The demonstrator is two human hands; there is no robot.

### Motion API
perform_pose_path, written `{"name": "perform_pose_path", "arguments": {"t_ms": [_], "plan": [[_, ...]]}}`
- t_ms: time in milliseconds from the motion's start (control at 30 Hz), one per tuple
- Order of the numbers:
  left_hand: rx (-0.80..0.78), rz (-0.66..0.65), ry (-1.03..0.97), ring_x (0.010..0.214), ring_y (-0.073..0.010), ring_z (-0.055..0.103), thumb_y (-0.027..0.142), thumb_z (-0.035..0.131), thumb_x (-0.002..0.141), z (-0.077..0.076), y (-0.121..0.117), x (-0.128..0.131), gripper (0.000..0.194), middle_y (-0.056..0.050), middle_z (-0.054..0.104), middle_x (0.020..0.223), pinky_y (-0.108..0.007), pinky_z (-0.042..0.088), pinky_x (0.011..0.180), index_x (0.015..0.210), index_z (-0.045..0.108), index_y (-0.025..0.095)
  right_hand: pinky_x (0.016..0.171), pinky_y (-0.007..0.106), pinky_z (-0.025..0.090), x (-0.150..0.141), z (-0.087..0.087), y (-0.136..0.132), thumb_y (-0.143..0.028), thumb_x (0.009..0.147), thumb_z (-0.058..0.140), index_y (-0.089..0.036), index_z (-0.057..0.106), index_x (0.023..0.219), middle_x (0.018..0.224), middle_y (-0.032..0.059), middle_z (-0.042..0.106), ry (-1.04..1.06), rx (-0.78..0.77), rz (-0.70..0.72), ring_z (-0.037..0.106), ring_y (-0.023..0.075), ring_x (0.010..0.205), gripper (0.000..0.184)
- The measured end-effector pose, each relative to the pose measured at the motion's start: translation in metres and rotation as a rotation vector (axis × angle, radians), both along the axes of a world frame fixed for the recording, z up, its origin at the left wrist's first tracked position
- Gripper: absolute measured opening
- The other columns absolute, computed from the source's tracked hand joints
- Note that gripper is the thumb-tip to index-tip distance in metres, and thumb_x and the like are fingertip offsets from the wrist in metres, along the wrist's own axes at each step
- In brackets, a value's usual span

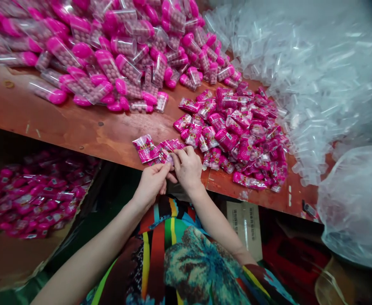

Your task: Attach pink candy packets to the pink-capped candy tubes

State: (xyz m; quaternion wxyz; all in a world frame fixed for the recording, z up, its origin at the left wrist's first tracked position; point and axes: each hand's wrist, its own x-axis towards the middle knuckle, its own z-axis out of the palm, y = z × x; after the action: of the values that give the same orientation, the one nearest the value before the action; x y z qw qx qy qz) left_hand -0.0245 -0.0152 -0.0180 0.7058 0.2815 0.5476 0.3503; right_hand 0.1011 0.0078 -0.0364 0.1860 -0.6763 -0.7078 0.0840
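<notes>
At the table's front edge my left hand (152,182) and my right hand (188,168) meet, fingers pinched together. Between their fingertips is a small packet with a pale, shiny part, mostly hidden by the fingers. Just beyond them lie several pink printed packets (144,148), close to my fingertips. To the right of my right hand spreads a heap of pink wrapped packets (230,127). Behind, at the upper left, are many clear bottles with pink caps (129,67), filled with small pink balls.
Clear plastic tubes (300,76) form a large pile at the right. A filled plastic bag (354,203) stands at the table's right end. Below the wooden table (109,135), a cardboard box (46,258) holds pink packets; another printed carton (245,224) stands underneath.
</notes>
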Motion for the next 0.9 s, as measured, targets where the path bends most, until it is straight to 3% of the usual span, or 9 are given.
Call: {"name": "perform_pose_path", "arguments": {"t_ms": [133,333,400,500,600,733,900], "plan": [[-0.014,0.007,-0.017,0.025,-0.0051,0.035,0.045,0.062,0.086,0.002,-0.001,-0.001,0.033,-0.004,0.066,0.056,-0.019,0.026,0.029,0.082,0.063,0.013,0.076,0.030,0.044,0.003,-0.002,-0.001,-0.029,0.098,0.049,-0.018,0.067,0.089,0.089,0.0065,0.061,0.118,0.045,-0.012,0.058,0.0179,0.082,0.023],[0.107,0.082,-0.057,0.026,-0.0066,0.039,0.042,0.068,0.083,0.020,0.001,0.002,0.030,0.005,0.060,0.052,-0.018,0.024,0.029,0.096,0.058,0.017,0.077,0.029,0.049,0.011,0.021,-0.015,-0.027,0.094,0.055,-0.021,0.065,0.089,0.090,0.0038,0.063,0.687,0.078,0.032,0.061,0.0159,0.086,0.013],[0.123,0.084,-0.075,0.026,-0.0059,0.038,0.039,0.068,0.083,0.026,0.007,0.003,0.025,0.005,0.057,0.049,-0.018,0.024,0.029,0.086,0.058,0.016,0.075,0.029,0.049,0.011,0.026,-0.018,-0.031,0.092,0.059,-0.022,0.065,0.095,0.091,0.0027,0.064,0.827,0.011,0.000,0.061,0.0155,0.083,0.011],[0.120,0.082,-0.113,0.028,-0.0038,0.034,0.035,0.068,0.083,0.033,0.018,0.002,0.031,0.005,0.053,0.047,-0.018,0.025,0.030,0.065,0.051,0.016,0.069,0.027,0.049,0.011,0.028,-0.014,-0.038,0.087,0.064,-0.024,0.059,0.110,0.088,0.0000,0.063,1.149,-0.126,-0.118,0.059,0.0130,0.075,0.027],[0.108,0.060,-0.160,0.029,-0.0028,0.032,0.034,0.071,0.081,0.037,0.025,-0.001,0.033,0.005,0.051,0.047,-0.018,0.027,0.031,0.062,0.051,0.016,0.070,0.025,0.049,0.012,0.031,-0.006,-0.036,0.084,0.068,-0.025,0.056,0.115,0.083,-0.0030,0.062,1.405,-0.233,-0.113,0.058,0.0104,0.072,0.035],[0.087,0.068,-0.172,0.030,-0.0028,0.031,0.033,0.075,0.077,0.035,0.026,-0.003,0.035,0.005,0.049,0.045,-0.018,0.027,0.032,0.057,0.052,0.015,0.071,0.022,0.046,0.009,0.039,0.002,-0.029,0.082,0.069,-0.024,0.056,0.111,0.083,-0.0038,0.061,1.428,-0.209,-0.043,0.057,0.0090,0.075,0.032],[0.053,0.089,-0.187,0.029,-0.0023,0.031,0.037,0.078,0.072,0.035,0.030,-0.003,0.039,0.005,0.048,0.044,-0.018,0.025,0.031,0.054,0.052,0.015,0.062,0.024,0.043,0.001,0.044,0.011,-0.031,0.089,0.059,-0.024,0.054,0.113,0.076,-0.0042,0.055,1.261,-0.173,-0.003,0.053,0.0110,0.067,0.026]]}}
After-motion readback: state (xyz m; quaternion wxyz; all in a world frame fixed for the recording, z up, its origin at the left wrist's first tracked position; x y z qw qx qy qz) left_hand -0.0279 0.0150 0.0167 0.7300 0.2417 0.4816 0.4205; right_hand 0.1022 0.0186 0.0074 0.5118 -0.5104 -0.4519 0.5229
